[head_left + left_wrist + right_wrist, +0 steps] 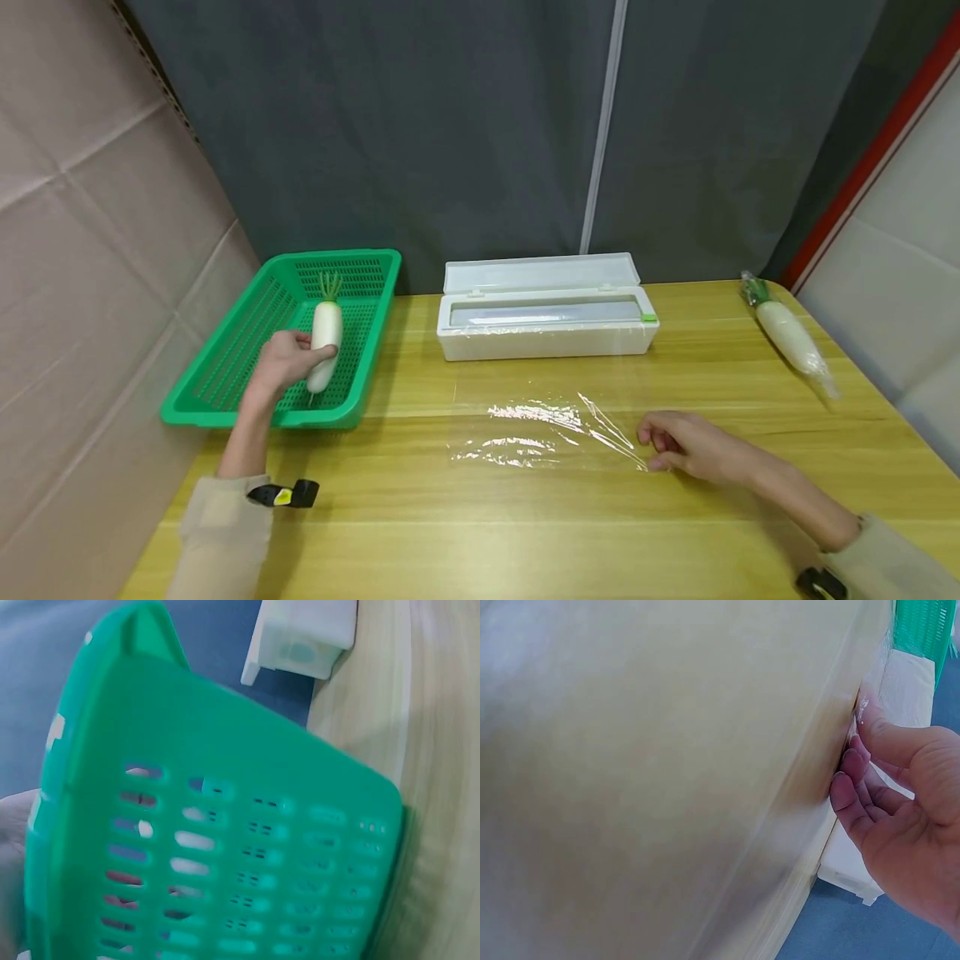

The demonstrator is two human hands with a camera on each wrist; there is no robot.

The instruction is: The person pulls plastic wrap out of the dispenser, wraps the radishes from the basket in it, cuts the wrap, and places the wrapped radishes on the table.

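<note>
In the head view my left hand (287, 360) grips a white radish (327, 329) with short green stems, inside the green basket (363, 392). The basket's slotted wall (225, 735) hides most of that hand in the left wrist view. My right hand (697, 450) pinches the near right corner of a sheet of clear plastic wrap (525, 425). Thumb and fingers meet on the film's edge in the right wrist view, where the hand (907, 787) is close up. The sheet stretches from the white wrap dispenser (547, 344), whose lid stands raised.
A second radish (791, 333), wrapped in clear film, lies at the right end of the wooden table (480, 542). A dark grey curtain (420, 142) hangs behind the table. Pale panels (97, 275) stand at both sides. The dispenser carries a green slider (648, 317).
</note>
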